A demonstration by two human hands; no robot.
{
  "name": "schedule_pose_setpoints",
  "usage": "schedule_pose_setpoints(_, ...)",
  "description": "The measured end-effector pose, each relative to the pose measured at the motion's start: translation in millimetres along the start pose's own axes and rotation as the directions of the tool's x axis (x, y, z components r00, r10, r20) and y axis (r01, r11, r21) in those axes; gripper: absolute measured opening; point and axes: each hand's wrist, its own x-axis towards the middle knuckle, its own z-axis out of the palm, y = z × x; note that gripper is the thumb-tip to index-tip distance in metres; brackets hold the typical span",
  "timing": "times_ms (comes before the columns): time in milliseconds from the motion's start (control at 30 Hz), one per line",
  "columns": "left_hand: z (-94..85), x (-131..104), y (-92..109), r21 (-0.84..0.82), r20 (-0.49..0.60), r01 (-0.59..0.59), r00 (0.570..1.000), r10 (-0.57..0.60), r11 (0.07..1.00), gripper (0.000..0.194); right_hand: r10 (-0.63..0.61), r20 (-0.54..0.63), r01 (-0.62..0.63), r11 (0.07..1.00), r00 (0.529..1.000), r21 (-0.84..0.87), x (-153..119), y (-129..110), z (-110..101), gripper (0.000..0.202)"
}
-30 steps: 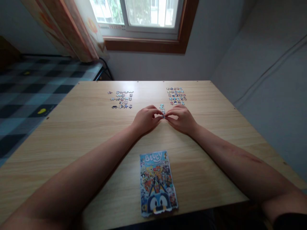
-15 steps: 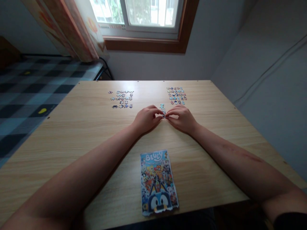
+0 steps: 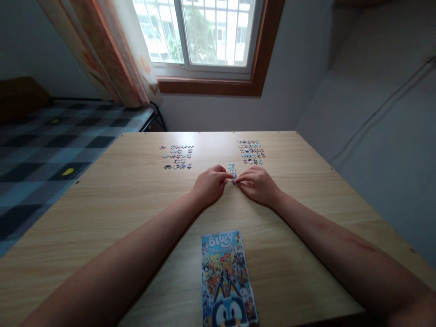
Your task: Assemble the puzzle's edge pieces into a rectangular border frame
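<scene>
Leaving open room on the wood table (image 3: 129, 181) at frame left and right, reaching its far edge (image 3: 218, 132) above centre. Touching a narrow, pale-blue and speckled puzzle strip (image 3: 232, 168) just right of centre with left hand (image 3: 211, 184) and right hand (image 3: 258, 184), both nearly closed at the fingertips, not showing whether pinching it.
</scene>
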Motion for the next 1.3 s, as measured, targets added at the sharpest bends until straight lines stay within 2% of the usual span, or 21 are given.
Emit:
schedule_pose_setpoints(467, 0.3, -2, 3, 0.085, 0.030, -0.060, 0.998, 0.058, 0.995, 0.027, -0.075, 0.006, 0.075, 0.997, 0.997, 0.005, 1, -7, -1, 0.013)
schedule_pose_setpoints(733, -3.4, -3, 6, 0.117, 0.042, -0.081, 0.996, 0.077, 0.990, 0.028, -0.040, 0.035, 0.040, 0.999, 0.999, 0.002, 1, -5, 0, 0.011)
schedule_pose_setpoints(900, -2.5, -3, 6, 0.130, 0.034, -0.087, 0.996, 0.083, 0.988, 0.026, 0.044, -0.130, -0.040, 0.999, 0.990, 0.033, 2, -1, 1, 0.021)
schedule_pose_setpoints(967, -1.8, -3, 5, 0.130, 0.031, -0.090, 0.996, 0.087, 0.987, 0.025, 0.087, -0.158, -0.084, 0.996, 0.984, 0.026, 2, 1, 2, 0.025)
schedule_pose_setpoints(1133, -1.1, -3, 4, 0.105, 0.020, -0.076, 0.997, 0.074, 0.992, 0.026, 0.095, -0.127, -0.098, 0.995, 0.987, -0.012, 2, 4, 5, 0.026)
schedule_pose_setpoints(1300, -1.8, -3, 2, 0.041, -0.003, -0.012, 1.000, 0.012, 0.999, 0.030, 0.125, -0.113, -0.129, 0.991, 0.986, -0.031, 2, 4, 4, 0.025)
